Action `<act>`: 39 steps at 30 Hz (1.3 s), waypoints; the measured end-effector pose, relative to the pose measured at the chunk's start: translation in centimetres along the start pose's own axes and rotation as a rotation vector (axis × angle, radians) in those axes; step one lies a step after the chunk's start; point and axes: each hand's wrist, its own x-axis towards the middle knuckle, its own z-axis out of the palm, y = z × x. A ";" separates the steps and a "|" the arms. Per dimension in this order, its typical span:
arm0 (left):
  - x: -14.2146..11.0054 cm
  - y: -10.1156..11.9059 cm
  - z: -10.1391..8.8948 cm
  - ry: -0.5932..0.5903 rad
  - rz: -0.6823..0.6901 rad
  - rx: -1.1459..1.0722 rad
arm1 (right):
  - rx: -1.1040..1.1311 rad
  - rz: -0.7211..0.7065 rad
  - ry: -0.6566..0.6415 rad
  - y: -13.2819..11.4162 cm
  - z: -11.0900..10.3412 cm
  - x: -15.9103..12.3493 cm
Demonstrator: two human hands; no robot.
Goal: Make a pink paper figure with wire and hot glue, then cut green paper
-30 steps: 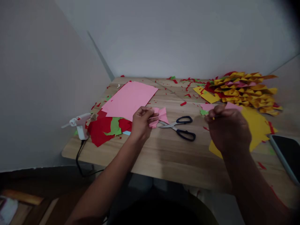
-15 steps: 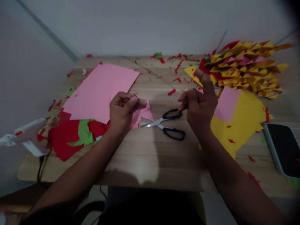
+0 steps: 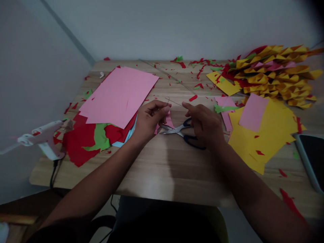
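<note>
Your desk (image 3: 146, 172) has a wood-grain top; directions below take the scissors as the clock centre, wall at twelve. The bundle of folded paper (image 3: 273, 76), mostly yellow with red, pink and green, lies at two o'clock. Pink sheets (image 3: 121, 94) are stacked at ten, overlapping red paper (image 3: 81, 145) at nine; torn green paper (image 3: 100, 136) lies on the red. Yellow sheets (image 3: 265, 131) are at three, a small pink rectangle (image 3: 253, 112) resting on them.

Your right hand (image 3: 206, 123) is in front of part of the scissors' handles; contact cannot be confirmed. The long thin strand (image 3: 174, 101) runs from its index fingertip toward ten o'clock. Its thumb is hidden, so whether that hand pinches the strand cannot be told. Your left hand (image 3: 149, 118), at ten, has thumb and fingers pressed together on a short thin strand (image 3: 168, 100), which projects above the fingertips near the long one. Whether the two strands join is unclear.

The white glue gun (image 3: 49, 138) is at nine, its cord dropping over your desk edge; its red mark is too small to read. The phone (image 3: 312, 158), dark-screened, is between three and four. The scissors (image 3: 178, 130) lie with blades parted over the cut pink piece (image 3: 168, 121). Red and green scraps (image 3: 193, 98) are scattered mainly from twelve to two.
</note>
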 end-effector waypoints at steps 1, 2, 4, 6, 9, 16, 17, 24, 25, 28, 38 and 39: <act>-0.1 0.0 0.0 -0.006 -0.010 0.004 | -0.005 -0.001 -0.011 0.0 0.1 0.0; -0.1 0.0 0.0 -0.007 -0.021 0.018 | -0.007 -0.003 -0.023 0.1 0.2 -0.1; -0.2 -0.1 0.1 0.004 -0.031 0.057 | -0.004 -0.020 -0.052 0.1 0.4 -0.2; -0.3 -0.3 0.2 0.012 -0.034 0.071 | -0.001 -0.041 -0.078 0.0 0.5 -0.3; -0.3 -0.5 0.2 0.004 -0.071 0.011 | 0.000 -0.042 -0.085 -0.2 0.8 -0.5; -0.5 -1.4 0.2 0.003 -0.195 -0.210 | 0.092 0.025 -0.073 -0.9 1.2 -0.8; -0.5 -1.5 0.2 0.016 -0.200 -0.240 | 0.121 0.040 -0.069 -1.1 1.2 -0.8; 0.3 -0.9 -0.5 0.052 -0.196 -0.230 | 0.290 0.137 -0.041 -2.4 1.1 -1.2; 0.4 -0.6 -0.7 0.016 -0.212 -0.194 | 0.295 0.141 -0.028 -2.4 1.1 -1.2; 0.6 0.1 -1.2 -0.048 -0.246 -0.141 | 0.277 0.149 -0.019 -2.3 1.1 -1.0; -0.3 -0.5 -0.4 0.035 -0.220 -0.228 | 0.216 0.130 -0.062 -2.2 1.4 -0.8; -0.3 -0.7 -0.3 0.037 -0.213 -0.231 | 0.229 0.133 -0.069 -2.2 1.5 -0.8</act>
